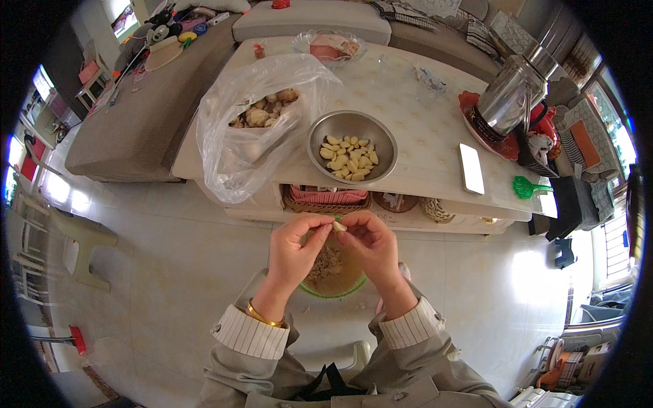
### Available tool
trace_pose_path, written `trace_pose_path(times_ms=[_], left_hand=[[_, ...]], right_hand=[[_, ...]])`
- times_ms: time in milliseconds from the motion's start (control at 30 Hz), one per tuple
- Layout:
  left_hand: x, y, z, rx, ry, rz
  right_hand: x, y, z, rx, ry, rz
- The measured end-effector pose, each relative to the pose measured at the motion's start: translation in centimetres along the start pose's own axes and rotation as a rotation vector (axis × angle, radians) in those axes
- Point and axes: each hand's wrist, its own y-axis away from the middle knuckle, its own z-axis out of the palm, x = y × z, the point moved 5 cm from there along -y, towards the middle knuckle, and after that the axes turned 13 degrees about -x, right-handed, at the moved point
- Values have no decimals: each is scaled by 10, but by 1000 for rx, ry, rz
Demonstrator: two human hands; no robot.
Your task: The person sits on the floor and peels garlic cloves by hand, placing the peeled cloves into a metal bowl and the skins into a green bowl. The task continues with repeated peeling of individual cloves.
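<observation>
One garlic clove [338,226] is pinched between the fingertips of both hands. My left hand [301,242] grips its left side, and my right hand [371,244] meets it from the right. Below them, partly covered by my hands, a green-rimmed basin [332,295] holds garlic skins [326,264]. On the coffee table, just beyond my hands, a stainless steel bowl [317,153] contains many peeled cloves [352,159]. To its left lies an open clear plastic bag [224,153] with garlic bulbs [257,115] inside.
The coffee table [408,148] also bears a white phone-like slab [471,168], a green plastic utensil [528,187], a metal pitcher [510,97] on a red tray [469,104], and a glass bowl [301,43]. A wicker basket [326,206] sits on the shelf beneath. A sofa [148,107] stands left.
</observation>
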Motion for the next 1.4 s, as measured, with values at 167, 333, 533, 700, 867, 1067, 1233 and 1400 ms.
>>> trace_pose_path(times_ms=[167,333,533,700,867,1067,1233,1400], left_hand=[[14,-1,-1,19,-213,71],[25,-2,-1,51,-351,137],[24,-2,1,73,-411,180],[26,-1,2,80,-390,147],[23,-2,5,57,-323,160],[8,0,-1,15,-225,129],[11,-1,2,161,-89,20],[5,0,2,-2,-109,-30]], right_hand=[[-7,0,-3,27,240,-63],[-22,0,2,32,608,-210],[-26,2,8,57,707,-280],[-26,3,8,90,702,-282],[-8,3,0,113,330,-116],[5,-1,0,-35,-497,113],[12,-3,4,-109,-822,132],[12,-2,7,-148,-955,163]])
